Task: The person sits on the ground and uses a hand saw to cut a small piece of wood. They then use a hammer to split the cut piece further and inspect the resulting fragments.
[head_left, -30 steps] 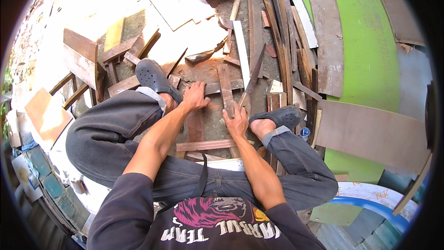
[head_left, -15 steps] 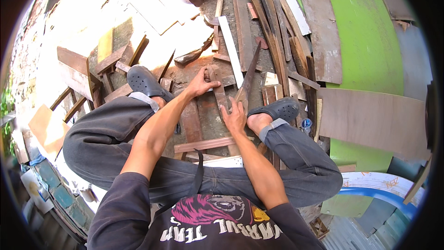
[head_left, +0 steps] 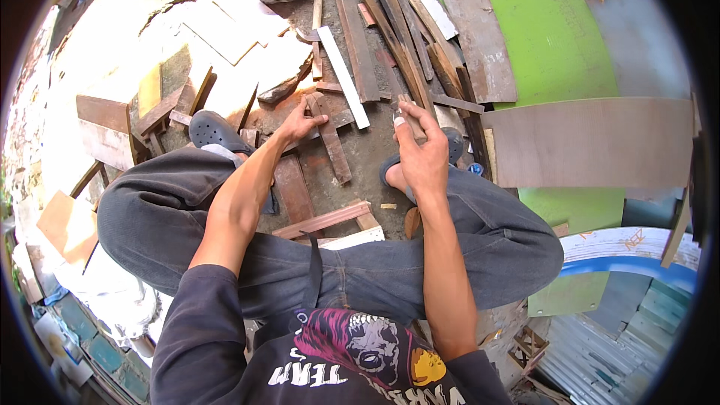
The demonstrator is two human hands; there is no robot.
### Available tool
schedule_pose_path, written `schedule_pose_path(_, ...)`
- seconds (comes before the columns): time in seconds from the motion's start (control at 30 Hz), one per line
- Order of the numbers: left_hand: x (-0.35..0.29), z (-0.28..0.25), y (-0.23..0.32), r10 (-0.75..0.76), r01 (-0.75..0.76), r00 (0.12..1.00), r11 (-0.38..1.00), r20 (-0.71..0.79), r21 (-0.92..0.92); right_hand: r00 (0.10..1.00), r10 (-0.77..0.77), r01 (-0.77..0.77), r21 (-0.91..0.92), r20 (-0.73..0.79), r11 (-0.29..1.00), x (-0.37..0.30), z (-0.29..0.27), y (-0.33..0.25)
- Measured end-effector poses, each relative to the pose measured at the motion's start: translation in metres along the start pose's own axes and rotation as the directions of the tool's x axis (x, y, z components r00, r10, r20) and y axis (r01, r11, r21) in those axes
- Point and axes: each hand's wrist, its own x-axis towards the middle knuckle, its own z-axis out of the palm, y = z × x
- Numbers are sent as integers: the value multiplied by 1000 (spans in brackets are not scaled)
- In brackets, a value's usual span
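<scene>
Between my left thumb and fingers is the upper end of a short brown wood strip (head_left: 334, 151); my left hand (head_left: 300, 123) is closed on it. The strip slants down over the ground between my feet. To its right, my right hand (head_left: 421, 142) is raised beside my right shoe, with the fingers bent together and the thumb up. It seems to grip the hand saw, whose narrow blade (head_left: 393, 90) appears turned nearly edge-on and is hard to make out. The saw's handle is hidden in the hand. Hand and strip are apart.
A white strip (head_left: 343, 79) and long dark planks (head_left: 405, 22) lie ahead. Wood offcuts (head_left: 105, 131) are piled at left. A pinkish batten (head_left: 322, 220) lies near my legs. Beside my right knee are a brown panel (head_left: 592, 142) and green sheets (head_left: 555, 30).
My right hand has risen and moved right, away from the wood strip. The saw blade, broadly visible before, now barely shows. My left hand still holds the strip; the view has shifted slightly.
</scene>
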Motion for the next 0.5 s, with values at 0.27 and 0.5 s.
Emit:
schedule_pose_path(0.27, -3, 0, 1, -55, 55, 999, 988, -5, 143, 997, -11, 9, 30, 75, 999, -54, -14, -17)
schedule_pose_path(0.5, -1, -2, -18, -12, 13, 993, 1000, -121, 9, 984, -35, 26, 54, 175, 998, -79, -4, 3)
